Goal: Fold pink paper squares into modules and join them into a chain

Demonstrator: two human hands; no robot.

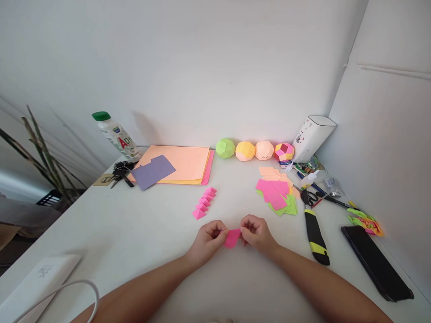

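Between my two hands is a small piece of pink paper (231, 238). My left hand (209, 238) pinches its left side between thumb and fingers, and my right hand (257, 234) pinches its upper right corner. A row of several folded pink paper pieces (204, 203) lies just beyond my left hand. Beyond my right hand is a loose pile of pink paper pieces (274, 192), with green paper pieces (288, 207) and peach paper pieces (269, 171) around and under it.
Several paper balls (245, 151) line the wall beside a white box (313, 137). A cutter knife (316, 235), scissors (309, 197) and a black phone (377, 262) lie at the right. Paper sheets (182, 163), keys (121, 172) and a bottle (119, 139) are at the back left; a white device (40, 285) sits front left.
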